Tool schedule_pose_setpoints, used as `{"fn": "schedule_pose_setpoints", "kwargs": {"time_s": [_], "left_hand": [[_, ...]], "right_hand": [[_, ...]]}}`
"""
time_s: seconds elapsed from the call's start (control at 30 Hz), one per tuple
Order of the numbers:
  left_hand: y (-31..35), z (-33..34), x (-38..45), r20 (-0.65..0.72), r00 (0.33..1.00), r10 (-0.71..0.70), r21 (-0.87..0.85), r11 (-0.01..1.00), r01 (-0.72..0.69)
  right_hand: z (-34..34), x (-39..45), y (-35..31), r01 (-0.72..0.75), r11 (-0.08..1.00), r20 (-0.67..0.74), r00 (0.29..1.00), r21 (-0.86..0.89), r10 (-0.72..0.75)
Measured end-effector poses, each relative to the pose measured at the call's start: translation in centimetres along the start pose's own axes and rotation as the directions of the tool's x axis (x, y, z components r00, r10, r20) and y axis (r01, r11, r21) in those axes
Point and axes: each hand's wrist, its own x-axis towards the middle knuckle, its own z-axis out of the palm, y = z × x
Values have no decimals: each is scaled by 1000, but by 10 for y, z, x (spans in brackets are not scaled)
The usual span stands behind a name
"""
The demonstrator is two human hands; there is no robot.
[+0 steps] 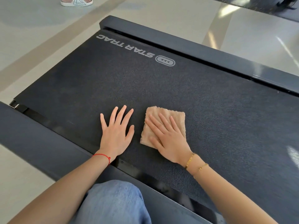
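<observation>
A person looks down at a black treadmill belt (210, 102) printed with the grey words "STAR TRAC" (125, 45), which read upside down from this side, next to an oval logo (165, 60) holding three small arrowheads. The right hand (168, 136) lies flat on a folded tan terry cloth (171, 115), fingers straight and slightly spread, pressing it onto the belt; the cloth sits near the middle of the belt, close to the near side rail (40, 139). The left hand (115, 135) rests palm down on the bare belt just beside the cloth, not touching it, fingers straight and fanned wide. A red string bracelet (103, 156) circles the left wrist; two gold bracelets (195, 164) circle the right. Both forearms reach in from the lower edge. A knee in blue jeans (113, 202) shows at the bottom. Pale glossy floor (178, 16) surrounds the machine, and a foot in a white sandal (76, 1) stands at the far top left
</observation>
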Motion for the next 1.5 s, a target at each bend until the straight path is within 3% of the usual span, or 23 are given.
{"fn": "schedule_pose_setpoints", "kwargs": {"time_s": [0.17, 0.3, 0.43, 0.5, 0.67, 0.73, 1.13, 1.33, 1.5], "left_hand": [[3, 1, -1, 2, 1000, 1, -7, 1000, -1], [5, 0, 0, 9, 1000, 5, 22, 1000, -5], [6, -1, 3, 31, 1000, 3, 40, 999, -4], [6, -2, 3, 30, 1000, 1, 54, 999, -3], [5, -2, 5, 53, 998, 25, 81, 996, -29], [4, -2, 5, 57, 998, 31, 83, 996, -36], [1, -3, 5, 9, 1000, -21, -44, 999, 22], [1, -3, 6, -35, 996, -80, -109, 991, 75], [-7, -7, 6, 35, 999, -36, -127, 991, 40]], "right_hand": [[-11, -13, 45, -79, 997, -18, 997, 16, 79], [-24, 22, 80, -214, 976, -4, 977, 37, 214], [-27, 66, 73, -307, 950, -4, 952, 60, 308], [-25, 72, 60, -274, 960, -9, 961, 57, 275], [-11, 43, 37, 13, 1000, -13, 1000, -21, -13], [-9, 39, 43, 50, 999, -14, 999, -18, -51], [-15, 125, 28, -263, 964, -20, 965, 31, 263], [-5, 79, -15, -159, 986, -27, 987, 42, 160], [7, 42, -53, -190, 982, -29, 981, 20, 191]]}}
